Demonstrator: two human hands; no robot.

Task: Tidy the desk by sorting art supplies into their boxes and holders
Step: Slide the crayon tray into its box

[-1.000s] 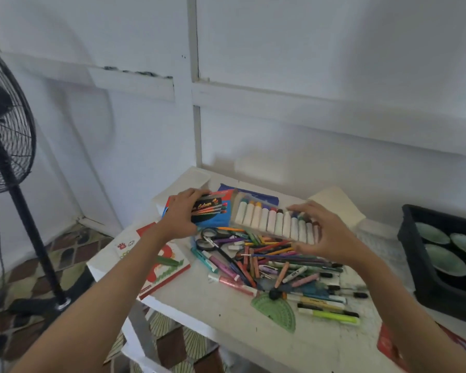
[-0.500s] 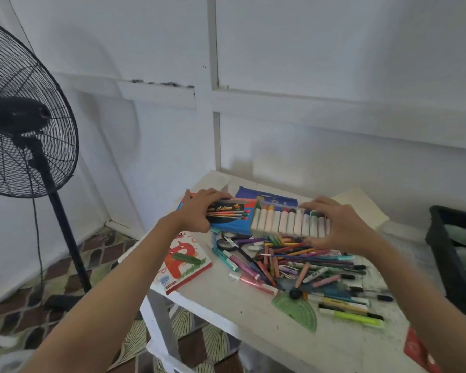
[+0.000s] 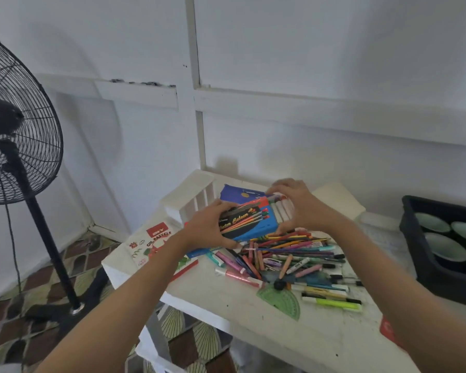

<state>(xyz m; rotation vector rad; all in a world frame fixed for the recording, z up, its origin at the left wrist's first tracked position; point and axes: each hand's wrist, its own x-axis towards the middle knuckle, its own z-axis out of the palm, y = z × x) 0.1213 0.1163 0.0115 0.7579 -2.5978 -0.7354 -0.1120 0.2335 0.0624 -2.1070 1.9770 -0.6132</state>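
**Watercolour box (image 3: pixel 242 219) being closed in the air over the desk**

The desk (image 3: pixel 234 313) is carrying everything. A white holder (image 3: pixel 191 200) with compartments is standing at its far left corner. An oil pastels box (image 3: pixel 152 242) is lying at the left edge, and a loose pile of pens and pencils (image 3: pixel 288 254) is spreading over the middle.

Just above the back of this pile, the person is holding the box up with both hands. The left hand (image 3: pixel 207 230) is gripping the blue sleeve (image 3: pixel 267 228) from its left end, thumb below and fingers on top, probably to keep it steady. The right hand (image 3: pixel 299 205) is curling around the tray of tubes (image 3: pixel 285 218) at the other end, seemingly to push it into the sleeve.

The sleeve is showing a dark label with yellow lettering and drawn coloured sticks. Only a few white tubes (image 3: pixel 280 211) are sticking out of it.
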